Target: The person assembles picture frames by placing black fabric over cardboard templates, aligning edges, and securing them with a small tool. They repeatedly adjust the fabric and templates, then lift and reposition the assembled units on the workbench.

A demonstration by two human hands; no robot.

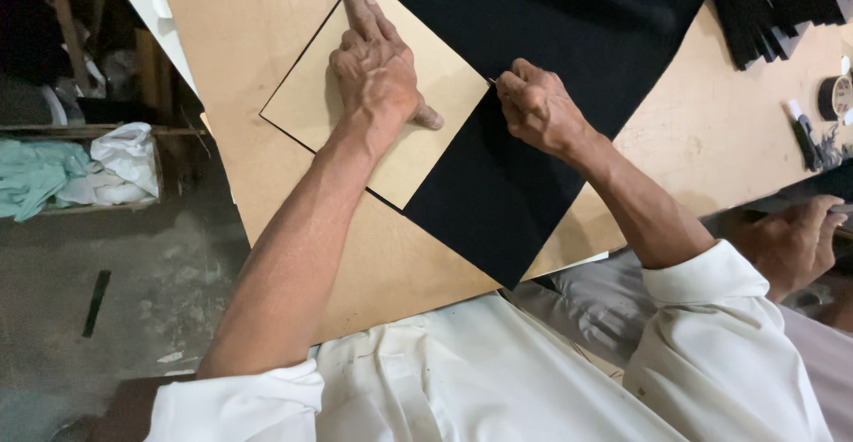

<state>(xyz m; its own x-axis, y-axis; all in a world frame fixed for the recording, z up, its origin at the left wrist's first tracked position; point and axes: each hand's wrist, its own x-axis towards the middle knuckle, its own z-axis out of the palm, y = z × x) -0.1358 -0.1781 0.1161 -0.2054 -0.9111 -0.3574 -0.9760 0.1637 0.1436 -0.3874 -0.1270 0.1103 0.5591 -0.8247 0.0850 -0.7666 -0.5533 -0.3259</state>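
We see our left hand [378,73] pressed flat on a square tan board template [444,113] near the top centre of the frame, fingers spread and stretched toward the upper edge, thumb pointing out to the right along the board. It grips nothing; it simply bears down on the template.

The template lies tilted like a diamond, partly over a large sheet of black fabric [533,167] that spreads from the top of the frame down to a point near the lower centre. Both rest on a wide tan worktable [240,42].

Our right hand [538,109] sits just right of the template, curled tight, its fingertips pinched on a thin tool [491,80] whose tip touches the template's right corner where it meets the fabric. The tool is too small for us to tell what kind it is.

At the upper right lies a stack of cut black pieces [764,15], and further right a small round object [835,95] with a marker [801,131] beside it. At the right edge, another person's hand [791,242] rests below the table. At the left, light cloths [80,171] fill a wooden crate.
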